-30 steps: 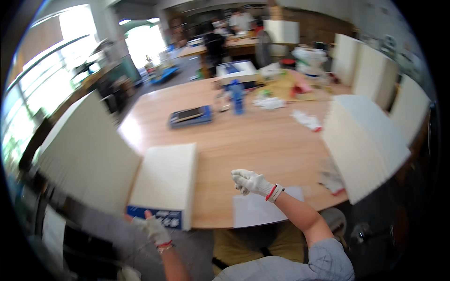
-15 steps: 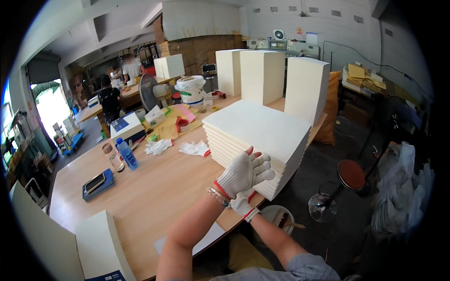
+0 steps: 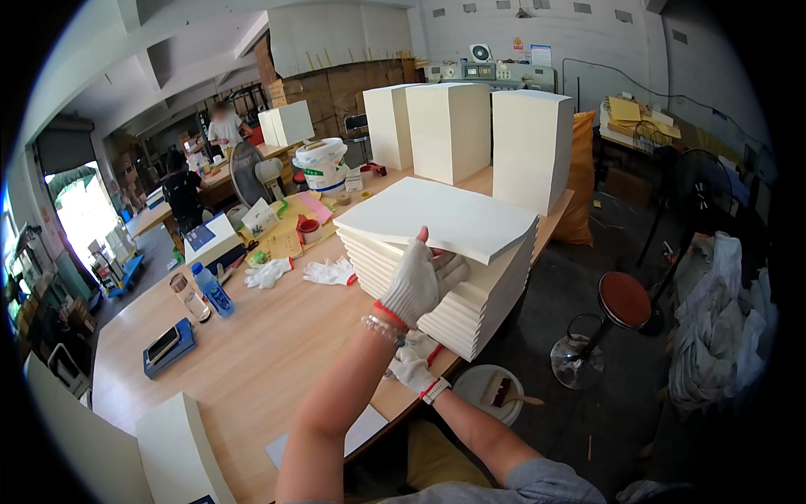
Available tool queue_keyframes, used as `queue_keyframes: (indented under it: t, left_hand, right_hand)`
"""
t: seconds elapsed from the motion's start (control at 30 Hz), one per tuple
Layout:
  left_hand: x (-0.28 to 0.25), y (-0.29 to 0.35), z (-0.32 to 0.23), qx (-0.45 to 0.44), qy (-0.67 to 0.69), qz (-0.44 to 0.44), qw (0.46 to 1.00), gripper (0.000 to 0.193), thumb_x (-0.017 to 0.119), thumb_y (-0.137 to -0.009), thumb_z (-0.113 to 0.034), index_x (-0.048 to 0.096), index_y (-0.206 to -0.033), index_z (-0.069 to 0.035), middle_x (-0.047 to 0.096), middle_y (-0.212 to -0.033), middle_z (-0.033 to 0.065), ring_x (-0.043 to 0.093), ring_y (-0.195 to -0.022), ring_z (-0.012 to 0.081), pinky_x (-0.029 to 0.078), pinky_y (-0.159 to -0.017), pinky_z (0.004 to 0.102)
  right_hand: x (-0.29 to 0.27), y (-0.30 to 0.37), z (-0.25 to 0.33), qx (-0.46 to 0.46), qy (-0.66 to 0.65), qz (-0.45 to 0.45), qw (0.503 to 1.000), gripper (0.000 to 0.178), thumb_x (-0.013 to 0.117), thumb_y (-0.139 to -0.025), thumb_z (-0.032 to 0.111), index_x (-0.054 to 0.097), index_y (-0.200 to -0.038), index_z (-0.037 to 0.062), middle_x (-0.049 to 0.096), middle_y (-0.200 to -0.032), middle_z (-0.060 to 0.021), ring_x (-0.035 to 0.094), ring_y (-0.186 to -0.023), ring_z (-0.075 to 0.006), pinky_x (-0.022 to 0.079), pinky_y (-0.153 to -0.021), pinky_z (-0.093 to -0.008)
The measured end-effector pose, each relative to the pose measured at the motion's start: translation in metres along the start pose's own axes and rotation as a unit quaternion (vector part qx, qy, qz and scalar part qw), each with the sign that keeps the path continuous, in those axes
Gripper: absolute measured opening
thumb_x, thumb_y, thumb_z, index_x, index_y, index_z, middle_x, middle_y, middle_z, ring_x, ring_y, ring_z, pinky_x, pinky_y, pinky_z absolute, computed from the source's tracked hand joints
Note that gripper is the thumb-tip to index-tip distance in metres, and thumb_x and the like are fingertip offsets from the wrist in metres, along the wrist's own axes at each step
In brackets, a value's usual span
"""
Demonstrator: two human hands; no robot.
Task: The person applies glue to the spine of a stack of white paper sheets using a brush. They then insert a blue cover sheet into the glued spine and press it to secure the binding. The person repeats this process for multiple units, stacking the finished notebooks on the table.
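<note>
A stack of thick white paper blocks [image 3: 386, 273], their edges stepped, stands at the table's near right edge. Its top block [image 3: 445, 210] is tilted up at the near right corner, leaving a gap beneath. My left hand [image 3: 416, 286], in a white knit glove with bare fingertips, has its thumb at this block's near edge and its fingers under it. Lower down, beside the stack's base, my gloved right hand [image 3: 411, 370] looks closed. A thin red thing [image 3: 434, 354] shows beside it; its kind is unclear, and the fingers are partly hidden behind my left wrist.
Tall paper stacks [image 3: 529, 151] stand behind. Left lie white gloves [image 3: 269, 273], a blue bottle [image 3: 212, 290], a clear bottle [image 3: 190, 298] and a phone [image 3: 163, 344]. A brush [image 3: 502, 393] rests on a bucket [image 3: 474, 386] below the edge; a stool [image 3: 624, 298] stands right. Two people are farther back.
My left hand has gone from raised open before the stack to under the top block, whose near right corner has come up. The right hand stays low by the stack. The view has shifted slightly.
</note>
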State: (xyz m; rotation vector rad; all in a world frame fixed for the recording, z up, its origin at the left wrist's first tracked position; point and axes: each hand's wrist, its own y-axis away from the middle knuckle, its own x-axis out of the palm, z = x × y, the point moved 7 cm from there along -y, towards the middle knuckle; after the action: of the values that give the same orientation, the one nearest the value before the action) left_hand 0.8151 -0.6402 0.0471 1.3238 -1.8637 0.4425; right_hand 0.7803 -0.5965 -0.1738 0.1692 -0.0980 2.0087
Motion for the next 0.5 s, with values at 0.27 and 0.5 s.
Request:
queue_keyframes:
  t: [0.27,0.5]
  left_hand:
    - [-0.033,-0.015,-0.025,0.127,0.143,-0.1,0.976,0.026,0.045,-0.092,-0.005,0.04,-0.116,0.003,0.05,-0.122,0.0189,0.054,-0.113,0.035,0.049,-0.1,0.0444]
    - [-0.136,0.146,-0.079,0.094,-0.005,-0.17,0.981,0.032,0.05,-0.088,-0.005,0.049,-0.118,0.003,0.061,-0.114,0.0161,0.063,-0.105,0.025,0.056,-0.084,0.0397]
  right_hand:
    - [0.01,-0.01,-0.004,-0.086,-0.057,-0.017,0.995,0.002,0.055,-0.092,0.006,0.055,-0.091,0.0064,0.055,-0.072,-0.0006,0.054,-0.058,-0.0088,0.047,-0.052,-0.025]
    - [-0.011,0.008,0.058,-0.073,-0.165,0.056,0.982,0.043,0.049,-0.099,0.035,0.057,-0.12,-0.0007,0.066,-0.095,-0.0072,0.063,-0.063,-0.0154,0.055,-0.061,-0.029]
